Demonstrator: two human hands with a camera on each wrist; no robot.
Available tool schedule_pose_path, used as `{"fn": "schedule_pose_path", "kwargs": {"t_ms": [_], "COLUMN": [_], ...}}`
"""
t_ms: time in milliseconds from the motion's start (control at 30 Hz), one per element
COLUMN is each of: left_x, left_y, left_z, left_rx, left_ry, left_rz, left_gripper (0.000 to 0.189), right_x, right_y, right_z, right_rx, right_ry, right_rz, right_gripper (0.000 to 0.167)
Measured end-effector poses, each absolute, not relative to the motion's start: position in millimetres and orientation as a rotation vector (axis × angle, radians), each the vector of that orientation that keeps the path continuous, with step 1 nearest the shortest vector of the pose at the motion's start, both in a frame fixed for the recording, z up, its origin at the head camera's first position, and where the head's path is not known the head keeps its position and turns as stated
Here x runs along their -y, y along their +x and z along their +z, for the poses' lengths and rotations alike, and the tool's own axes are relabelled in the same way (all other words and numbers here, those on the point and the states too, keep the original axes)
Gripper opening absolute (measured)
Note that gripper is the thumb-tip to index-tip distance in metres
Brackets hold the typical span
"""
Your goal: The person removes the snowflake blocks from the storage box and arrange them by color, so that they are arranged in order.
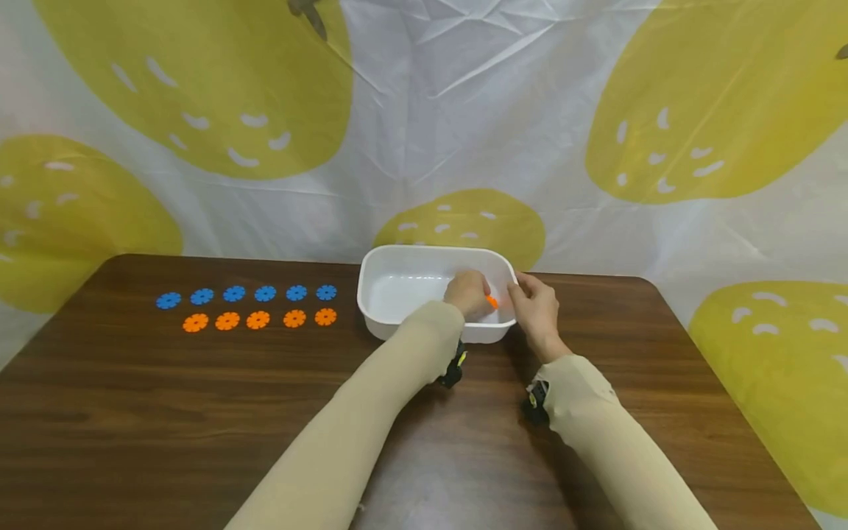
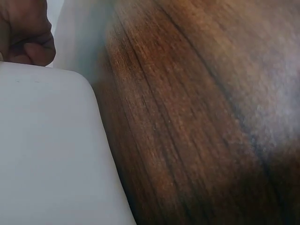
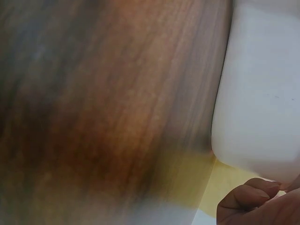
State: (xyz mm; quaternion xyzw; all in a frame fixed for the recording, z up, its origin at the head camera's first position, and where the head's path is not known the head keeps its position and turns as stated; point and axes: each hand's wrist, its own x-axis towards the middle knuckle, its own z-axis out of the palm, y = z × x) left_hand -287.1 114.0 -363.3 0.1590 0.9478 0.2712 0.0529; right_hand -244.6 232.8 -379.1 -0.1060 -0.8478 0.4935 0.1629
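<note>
A white plastic basin (image 1: pixel 437 333) stands at the back of the table. My left hand (image 1: pixel 467 293) reaches inside its right half with fingers curled. An orange notched disc (image 1: pixel 492 302) shows tilted at those fingertips, pinched there and partly hidden by the hand. At the basin's right end, my right hand (image 1: pixel 536 313) grips the rim between thumb and fingers. In the left wrist view the curled left hand (image 2: pixel 28 35) shows above the basin's wall (image 2: pixel 47 140). The right wrist view has the right hand (image 3: pixel 255 204) bent at the basin's corner.
Left of the basin lie two rows of flat notched discs: several blue discs (image 1: pixel 234 294) behind, several orange discs (image 1: pixel 258 319) in front. The dark wooden table (image 1: pixel 199 419) ends at a hanging white cloth (image 1: pixel 450 140) printed with yellow fruit.
</note>
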Motion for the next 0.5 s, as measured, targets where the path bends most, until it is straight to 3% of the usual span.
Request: {"fn": "schedule_pose_path", "kwargs": {"t_ms": [500], "left_x": [-111.2], "left_y": [-286.5], "left_z": [-361.1], "left_rx": [-2.946], "left_ry": [0.489], "left_rz": [0.761], "left_gripper": [0.021], "right_x": [-231.5], "right_y": [-243.1], "right_z": [-378.2], "right_rx": [2.420], "right_ry": [-0.294], "right_rz": [1.396], "right_gripper": [0.034]}}
